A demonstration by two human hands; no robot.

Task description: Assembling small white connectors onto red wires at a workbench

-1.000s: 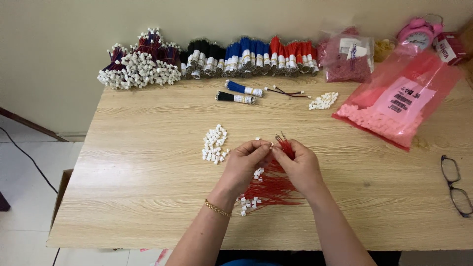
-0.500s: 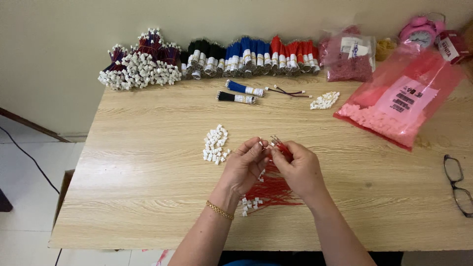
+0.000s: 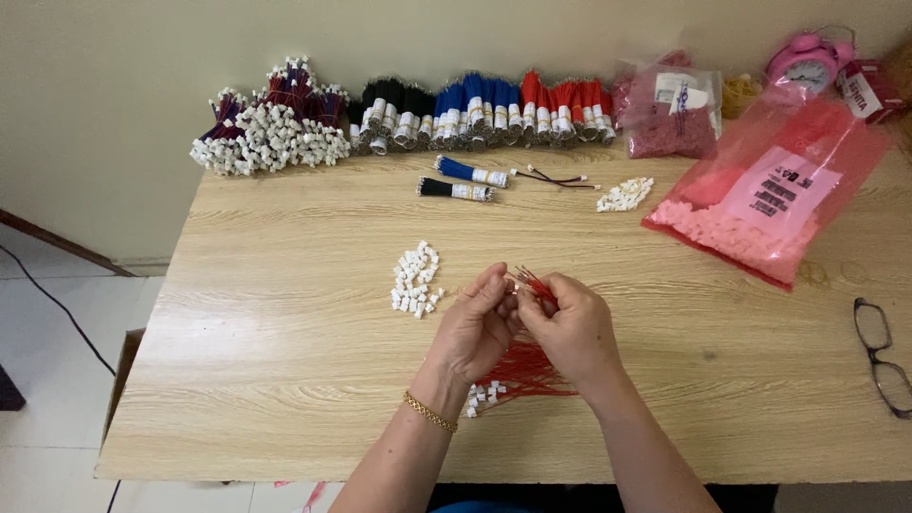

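Red wires [image 3: 521, 369] are lying in a loose bundle on the table [image 3: 285, 380] right under your wrists, with their free ends rising up between your hands at about the middle of the table's near half. Your left hand [image 3: 480, 328] is pinching something small at the fingertips; it is too tiny to identify, though it is likely one of the white plugs. Your right hand [image 3: 570, 328] is closing its fingers around the upper ends of a few red wires, keeping them fanned upward so a single tip is facing the other hand. You are working with both hands touching, close over the bundle, which is keeping the wire ends steady.

White plugs [image 3: 415, 278] are sitting in a small heap just left of your left hand, within easy reach. Some wires at the bundle's near end are already wearing white plugs [image 3: 483, 394], lying beside your left wrist. Along the far edge, tied bundles of black, blue and red wire [image 3: 484, 109] are lined up well apart from your hands, with a pink bag [image 3: 774, 195] to the right and glasses [image 3: 882, 353] near the right edge.
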